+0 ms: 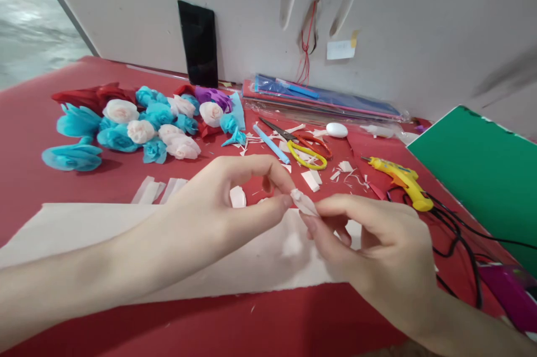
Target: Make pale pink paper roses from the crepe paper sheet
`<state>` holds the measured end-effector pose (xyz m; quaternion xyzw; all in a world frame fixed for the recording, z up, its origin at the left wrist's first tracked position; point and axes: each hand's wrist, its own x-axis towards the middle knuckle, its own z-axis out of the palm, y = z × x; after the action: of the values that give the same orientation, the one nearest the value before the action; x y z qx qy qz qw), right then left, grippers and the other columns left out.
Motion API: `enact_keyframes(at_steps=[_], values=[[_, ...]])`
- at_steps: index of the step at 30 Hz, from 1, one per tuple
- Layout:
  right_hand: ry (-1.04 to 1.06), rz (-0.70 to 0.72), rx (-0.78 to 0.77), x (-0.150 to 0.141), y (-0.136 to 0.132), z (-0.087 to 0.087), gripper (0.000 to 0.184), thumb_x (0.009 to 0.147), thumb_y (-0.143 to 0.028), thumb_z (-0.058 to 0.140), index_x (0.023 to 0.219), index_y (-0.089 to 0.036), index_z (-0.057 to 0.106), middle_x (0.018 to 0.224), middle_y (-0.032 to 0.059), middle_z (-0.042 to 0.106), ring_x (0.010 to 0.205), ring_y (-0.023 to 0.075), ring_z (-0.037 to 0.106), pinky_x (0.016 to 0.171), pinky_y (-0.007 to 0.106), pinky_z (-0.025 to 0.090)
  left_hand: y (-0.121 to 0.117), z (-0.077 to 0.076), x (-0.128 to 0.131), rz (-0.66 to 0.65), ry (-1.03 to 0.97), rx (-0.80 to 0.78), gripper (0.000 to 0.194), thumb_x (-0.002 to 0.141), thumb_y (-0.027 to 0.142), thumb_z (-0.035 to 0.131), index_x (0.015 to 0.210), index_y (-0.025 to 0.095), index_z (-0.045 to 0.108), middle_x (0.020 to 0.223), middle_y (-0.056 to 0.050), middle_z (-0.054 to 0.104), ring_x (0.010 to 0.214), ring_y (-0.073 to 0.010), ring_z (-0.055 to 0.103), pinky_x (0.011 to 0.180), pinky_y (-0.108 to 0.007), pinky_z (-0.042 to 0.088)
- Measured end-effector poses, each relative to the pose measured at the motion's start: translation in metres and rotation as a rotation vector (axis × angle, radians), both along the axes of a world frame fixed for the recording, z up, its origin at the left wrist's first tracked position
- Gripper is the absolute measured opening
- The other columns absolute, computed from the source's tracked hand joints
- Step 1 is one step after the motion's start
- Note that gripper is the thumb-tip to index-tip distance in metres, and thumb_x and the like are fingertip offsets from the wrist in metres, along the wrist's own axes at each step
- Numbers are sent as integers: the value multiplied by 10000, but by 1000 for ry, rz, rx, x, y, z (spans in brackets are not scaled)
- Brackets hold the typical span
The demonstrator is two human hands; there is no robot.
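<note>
Pinch: both hands are clamped on one small pale paper piece (305, 203), the left hand (226, 206) with thumb and fingertip at its upper-left end, the right hand (377, 239) with thumb and forefinger at its lower-right end.
Paper piece: held above the far edge of a long pale sheet (75, 228) that lies on the red table cover (176, 323).
Hidden: both hands and the left forearm cover parts of the sheet.
Flowers: blue paper flowers (157, 113) and pale pink ones (180, 141) crowd the far left, with red paper (92, 95) and a purple flower (213, 98) behind.
Beyond the fingers: scissors (295, 139) with yellow and red handles, a light blue pen (272, 144), paper scraps (311, 180) and a white oval object (337, 130).
Right side: a yellow glue gun (403, 178) lies just past the right hand; its black cable (457, 228) loops close beside the wrist, crowding that side. A green board (482, 161) leans beyond.
Back wall: a dark phone (198, 46) stands against it; plastic-wrapped sheets (327, 101) lie along its foot.
</note>
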<state>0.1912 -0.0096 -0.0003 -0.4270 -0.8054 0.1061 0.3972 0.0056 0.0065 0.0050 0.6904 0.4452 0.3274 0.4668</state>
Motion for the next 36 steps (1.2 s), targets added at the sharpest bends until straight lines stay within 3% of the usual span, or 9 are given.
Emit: enact_keyframes(at_steps=[5, 8, 17, 23, 28, 31, 36], values=[[150, 6, -364, -1, 2, 4, 184, 754, -106, 669, 586, -178, 652, 460, -69, 600, 374, 39, 492, 325, 122, 309, -1, 0, -1, -8, -13, -22, 189, 872, 336, 510, 749, 232, 609, 749, 84, 652, 640, -96, 563, 534, -184, 391], [193, 26, -443, -1, 1, 4, 162, 758, -122, 669, 608, -182, 662, 480, -63, 614, 375, 46, 511, 341, 118, 356, 0, -3, -2, -2, -2, -37, 179, 870, 377, 531, 775, 253, 619, 806, 82, 671, 709, -115, 600, 556, -179, 427], [106, -4, -234, 1, -1, 3, 154, 748, -111, 676, 611, -179, 659, 474, -74, 602, 401, 36, 488, 371, 119, 348, 2, -6, -5, -6, -36, 25, 193, 881, 355, 545, 740, 277, 651, 715, 112, 671, 663, -83, 621, 566, -112, 440], [41, 5, -52, 2, 0, 1, 146, 718, -76, 675, 631, -186, 638, 476, -103, 565, 337, 18, 295, 300, 195, 196, 1, -6, -3, 17, 2, 21, 197, 867, 373, 545, 726, 280, 647, 706, 111, 665, 641, -84, 615, 544, -109, 439], [-17, -8, 48, 4, -1, -2, 132, 735, -90, 663, 670, -199, 629, 503, -96, 598, 342, 28, 346, 321, 200, 242, 2, -4, -1, -2, -48, 4, 192, 861, 316, 530, 715, 264, 644, 687, 109, 664, 609, -73, 600, 525, -99, 438], [-62, -2, 124, 3, -2, -2, 127, 753, -103, 650, 687, -208, 623, 507, -84, 616, 375, 47, 448, 381, 194, 329, 3, -4, -2, 7, -37, 21, 180, 847, 304, 543, 710, 268, 654, 687, 115, 668, 591, -71, 590, 493, -103, 423], [-89, 2, 145, 2, -4, 0, 126, 770, -102, 640, 700, -203, 614, 517, -86, 619, 408, 41, 493, 433, 175, 369, 3, -6, -5, 10, -22, 59, 166, 850, 318, 553, 718, 288, 649, 710, 119, 663, 656, -77, 599, 553, -111, 437]])
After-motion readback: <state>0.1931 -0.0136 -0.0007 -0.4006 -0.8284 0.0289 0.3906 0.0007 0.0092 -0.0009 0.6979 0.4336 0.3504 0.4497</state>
